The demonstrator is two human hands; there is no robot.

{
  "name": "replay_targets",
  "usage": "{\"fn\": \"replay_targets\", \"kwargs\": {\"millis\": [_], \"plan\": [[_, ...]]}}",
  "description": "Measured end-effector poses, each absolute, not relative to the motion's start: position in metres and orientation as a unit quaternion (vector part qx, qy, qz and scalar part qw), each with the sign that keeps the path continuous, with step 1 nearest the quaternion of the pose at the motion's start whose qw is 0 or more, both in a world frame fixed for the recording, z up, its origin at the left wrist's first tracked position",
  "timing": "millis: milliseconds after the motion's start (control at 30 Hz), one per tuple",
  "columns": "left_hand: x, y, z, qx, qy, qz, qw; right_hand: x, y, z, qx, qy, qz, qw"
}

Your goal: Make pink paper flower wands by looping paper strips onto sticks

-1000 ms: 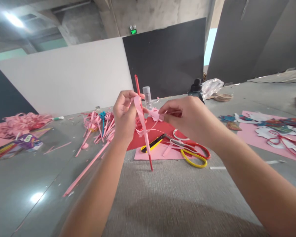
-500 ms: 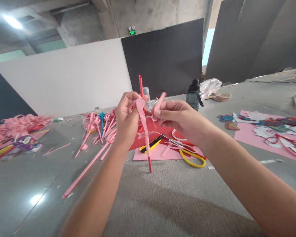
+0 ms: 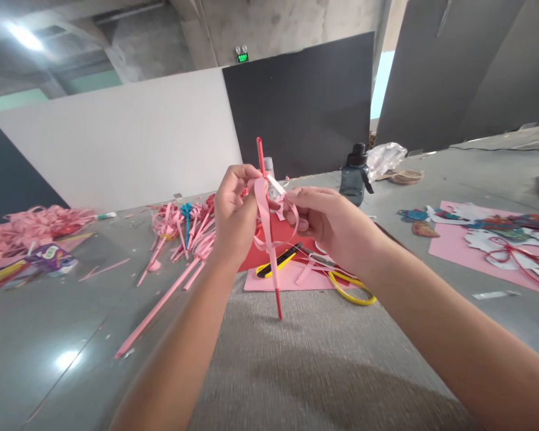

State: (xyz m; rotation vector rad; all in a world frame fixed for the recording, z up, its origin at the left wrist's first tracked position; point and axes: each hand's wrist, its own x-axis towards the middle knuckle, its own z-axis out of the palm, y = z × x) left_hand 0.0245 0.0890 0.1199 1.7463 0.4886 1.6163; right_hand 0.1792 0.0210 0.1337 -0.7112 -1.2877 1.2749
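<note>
Rod: red, nearly upright, in front of cutter. Was clamped below top, with pink strip, in fingers of left hand; pale length pinched in fingers of right hand. Seemed light, stiff; strip soft, easily creased, best held near upper fold.

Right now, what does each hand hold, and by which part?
Left hand: the red stick, below its top end. Right hand: a pink strip, seemingly partway along.

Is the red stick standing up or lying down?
Held up, leaning a little: the left hand grips the red stick, with one end above the hand and the other pointing down.
</note>
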Motion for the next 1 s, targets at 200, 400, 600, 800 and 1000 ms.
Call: {"fn": "replay_targets", "kwargs": {"millis": [200, 400, 600, 800, 1000], "plan": [[0.0267, 0.0869, 0.1214, 0.684, 0.164, 0.625, 0.338, 0.1793, 0.021, 0.1327, -0.298, -0.516, 0.581, 0.555], [0.026, 0.0896, 0.1194, 0.685, 0.138, 0.622, 0.353, 0.1801, 0.0228, 0.1339, -0.283, -0.444, 0.638, 0.562], [0.0264, 0.0907, 0.1186, 0.695, 0.139, 0.624, 0.329, 0.1819, 0.0222, 0.1352, -0.292, -0.442, 0.642, 0.555], [0.0253, 0.09, 0.1191, 0.707, 0.142, 0.611, 0.328, 0.1813, 0.0214, 0.1357, -0.3, -0.447, 0.639, 0.55], [0.025, 0.0882, 0.1197, 0.718, 0.144, 0.612, 0.298, 0.1808, 0.0219, 0.1376, -0.276, -0.45, 0.636, 0.563]]}}
